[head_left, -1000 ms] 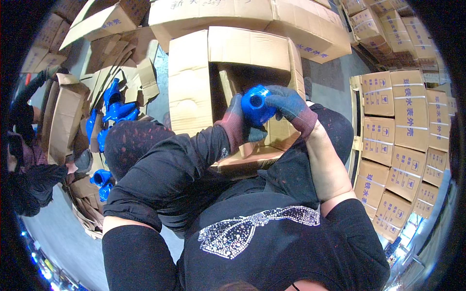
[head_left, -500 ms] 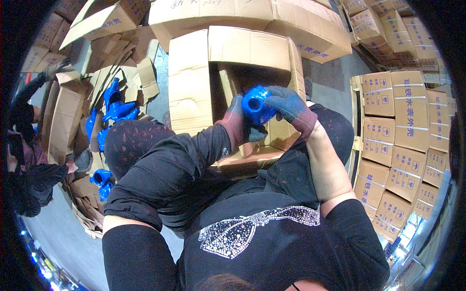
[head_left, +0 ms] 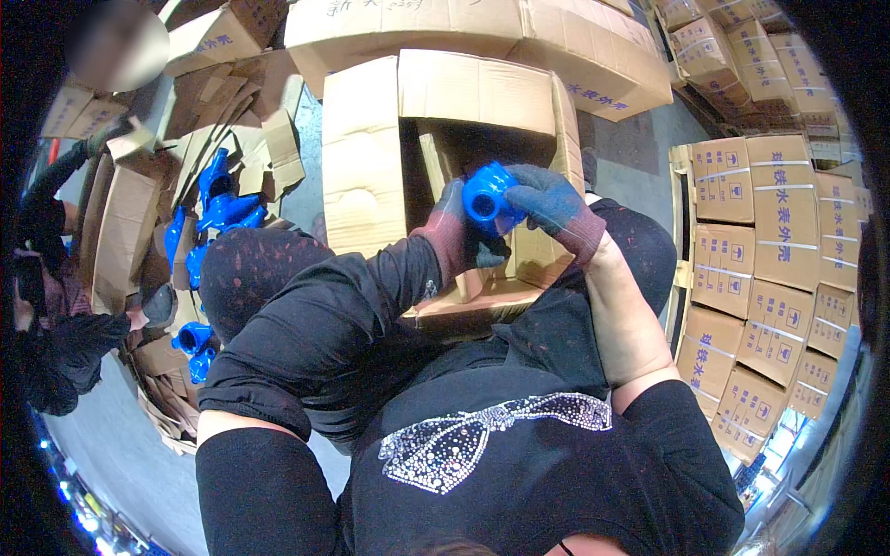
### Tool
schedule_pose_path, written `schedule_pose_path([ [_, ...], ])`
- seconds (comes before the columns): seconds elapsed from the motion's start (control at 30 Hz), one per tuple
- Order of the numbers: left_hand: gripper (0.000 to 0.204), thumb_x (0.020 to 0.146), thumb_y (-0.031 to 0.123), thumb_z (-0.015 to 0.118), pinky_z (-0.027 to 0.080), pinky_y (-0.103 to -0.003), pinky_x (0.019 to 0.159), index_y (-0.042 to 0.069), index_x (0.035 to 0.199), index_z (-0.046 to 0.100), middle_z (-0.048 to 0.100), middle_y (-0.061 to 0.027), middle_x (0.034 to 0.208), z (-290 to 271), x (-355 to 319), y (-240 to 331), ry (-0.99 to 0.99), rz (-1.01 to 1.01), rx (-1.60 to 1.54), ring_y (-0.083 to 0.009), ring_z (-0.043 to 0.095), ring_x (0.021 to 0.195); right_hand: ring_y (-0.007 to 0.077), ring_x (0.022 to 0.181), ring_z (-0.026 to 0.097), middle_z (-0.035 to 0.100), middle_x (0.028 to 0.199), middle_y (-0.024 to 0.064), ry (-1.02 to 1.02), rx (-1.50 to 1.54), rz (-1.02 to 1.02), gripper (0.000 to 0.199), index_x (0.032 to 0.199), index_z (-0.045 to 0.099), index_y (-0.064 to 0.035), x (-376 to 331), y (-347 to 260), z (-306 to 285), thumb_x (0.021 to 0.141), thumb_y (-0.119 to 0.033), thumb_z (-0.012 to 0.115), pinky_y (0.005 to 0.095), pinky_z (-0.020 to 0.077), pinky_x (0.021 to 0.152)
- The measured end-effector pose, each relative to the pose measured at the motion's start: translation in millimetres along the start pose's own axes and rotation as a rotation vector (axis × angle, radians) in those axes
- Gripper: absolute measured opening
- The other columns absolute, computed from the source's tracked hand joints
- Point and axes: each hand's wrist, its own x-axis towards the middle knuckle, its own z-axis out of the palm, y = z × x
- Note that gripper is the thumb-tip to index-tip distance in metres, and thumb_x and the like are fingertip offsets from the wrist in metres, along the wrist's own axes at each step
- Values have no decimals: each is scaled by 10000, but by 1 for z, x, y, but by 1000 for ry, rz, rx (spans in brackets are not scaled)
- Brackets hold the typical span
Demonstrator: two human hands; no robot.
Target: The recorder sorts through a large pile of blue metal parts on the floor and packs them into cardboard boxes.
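A glossy blue pipe-like housing point(head_left: 496, 181) with a round opening is held between my two gloved hands, over an open cardboard box point(head_left: 362, 171). My left hand point(head_left: 452, 232), in a dark and reddish glove, is closed on its left and lower side. From the right, my right hand point(head_left: 556, 208) grips the same housing with the fingers bent over its upper side. The box stands between my knees with its flaps folded out. Its inside is mostly in shadow, and a cardboard divider point(head_left: 433, 167) shows in it.
Several more blue housings point(head_left: 227, 211) lie on flattened cardboard point(head_left: 195, 153) at my left. A co-worker's gloved hand point(head_left: 107, 137) is at another carton point(head_left: 125, 222) at far left. Strapped cartons point(head_left: 779, 241) are stacked on a pallet at right. Long boxes point(head_left: 408, 32) stand beyond.
The blue housing has tilted slightly in my hands, which stay in nearly the same place. At the far left the co-worker's arm has shifted a little.
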Motion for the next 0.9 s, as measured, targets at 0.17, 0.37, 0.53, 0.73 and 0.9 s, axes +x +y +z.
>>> schedule_pose_path([
  [0.17,514,882,597,327,522,-384,667,180,1051,577,625,-55,932,-5,-6,2,-47,80,-29,-196,601,791,154,909,592,626,1026,98,4,-40,32,362,1104,614,-4,3,-9,8,805,-205,579,282,472,824],
  [0.37,551,867,617,440,540,-403,707,154,1149,536,630,-69,981,9,1,17,-270,156,-160,-206,628,832,145,960,586,622,1066,100,213,-70,-211,327,1128,575,41,3,17,1,816,-56,598,274,466,864],
  [0.53,363,837,420,632,536,-263,571,106,1006,566,603,-42,841,22,-29,23,-200,226,15,-151,616,707,149,944,600,639,1066,96,392,-182,-427,322,1126,598,19,10,13,6,805,-2,609,270,481,835],
  [0.73,221,836,296,636,438,-224,411,92,814,553,530,-15,646,25,-62,32,-141,178,190,-131,547,501,173,1014,587,629,1093,115,414,-292,-613,345,1157,575,29,10,2,10,814,3,609,303,455,899],
  [0.9,186,854,271,605,393,-225,385,98,808,555,533,-15,637,22,-117,73,-124,331,66,-127,515,464,192,1116,523,577,1187,125,505,128,-727,379,1228,509,30,20,-12,6,854,-20,539,321,383,978],
])
